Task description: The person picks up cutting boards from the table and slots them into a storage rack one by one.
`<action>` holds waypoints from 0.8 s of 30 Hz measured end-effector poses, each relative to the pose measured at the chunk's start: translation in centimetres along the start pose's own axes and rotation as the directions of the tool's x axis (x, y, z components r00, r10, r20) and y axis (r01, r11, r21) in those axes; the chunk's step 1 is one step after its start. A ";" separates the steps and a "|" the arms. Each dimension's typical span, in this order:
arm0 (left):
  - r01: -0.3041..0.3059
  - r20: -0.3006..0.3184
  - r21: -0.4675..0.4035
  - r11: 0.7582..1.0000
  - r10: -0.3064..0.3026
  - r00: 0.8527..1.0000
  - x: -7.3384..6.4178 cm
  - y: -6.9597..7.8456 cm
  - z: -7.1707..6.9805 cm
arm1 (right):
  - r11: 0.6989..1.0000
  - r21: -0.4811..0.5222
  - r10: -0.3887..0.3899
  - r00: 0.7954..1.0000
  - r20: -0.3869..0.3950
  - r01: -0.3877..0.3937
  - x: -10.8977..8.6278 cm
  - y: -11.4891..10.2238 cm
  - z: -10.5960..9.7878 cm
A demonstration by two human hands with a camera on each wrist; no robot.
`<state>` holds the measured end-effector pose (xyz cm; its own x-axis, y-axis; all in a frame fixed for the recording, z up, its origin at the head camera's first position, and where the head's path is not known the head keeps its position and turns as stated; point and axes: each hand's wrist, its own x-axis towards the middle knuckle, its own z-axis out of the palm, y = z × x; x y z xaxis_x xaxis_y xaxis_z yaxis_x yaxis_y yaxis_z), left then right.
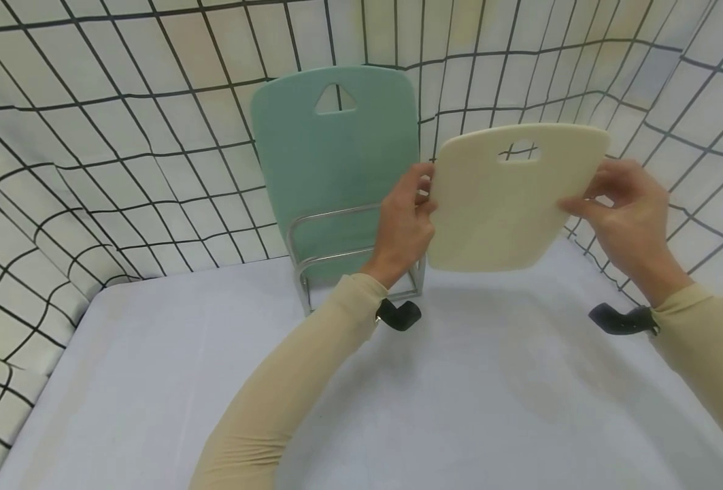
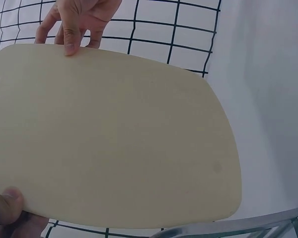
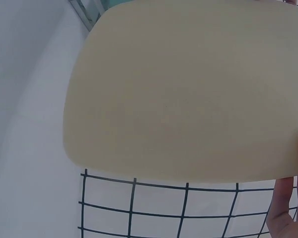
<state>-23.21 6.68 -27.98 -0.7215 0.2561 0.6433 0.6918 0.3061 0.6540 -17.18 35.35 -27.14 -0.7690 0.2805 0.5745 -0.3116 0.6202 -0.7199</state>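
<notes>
A cream cutting board (image 1: pixel 508 211) with a small cut-out handle near its top edge is held up above the white surface. My left hand (image 1: pixel 400 221) grips its left edge. On the opposite edge, my right hand (image 1: pixel 627 221) pinches the board, thumb on the near face and fingers behind. In the left wrist view the board (image 2: pixel 114 139) spans between both hands, with the right hand (image 2: pixel 82 22) at the top. Behind my left hand, a larger green cutting board (image 1: pixel 337 156) stands upright in a metal wire rack (image 1: pixel 330 257).
A white cloth-covered table (image 1: pixel 153 381) lies below. Black grid lines cross the pale wall (image 1: pixel 183 136) behind and at both sides. Black wrist mounts (image 1: pixel 621 320) hang beneath the sleeves. The rack's rail (image 2: pixel 238 226) passes close to the cream board's lower corner.
</notes>
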 end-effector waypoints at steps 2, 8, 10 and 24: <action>0.001 -0.005 -0.003 1.000 -0.001 1.000 0.0 0.0 -0.1 | 1.000 0.006 0.001 1.000 0.000 -0.001 0.1 0.0 0.1; 0.005 -0.003 -0.013 1.000 -0.005 1.000 0.0 -0.1 -0.3 | 0.999 0.037 0.020 1.000 0.000 -0.020 0.3 -0.2 0.3; 0.006 -0.003 -0.012 1.000 -0.006 1.000 0.0 -0.1 -0.4 | 0.999 0.042 0.014 1.000 -0.002 -0.014 0.3 -0.3 0.4; 0.009 -0.035 -0.009 1.000 -0.009 0.999 0.2 -0.6 -0.9 | 1.000 0.019 0.013 1.000 0.006 -0.013 0.7 -0.3 1.1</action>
<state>-23.76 5.74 -27.92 -0.7263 0.2212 0.6508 0.6856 0.3005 0.6630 -18.28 34.54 -26.92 -0.7760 0.2843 0.5631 -0.3120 0.6028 -0.7343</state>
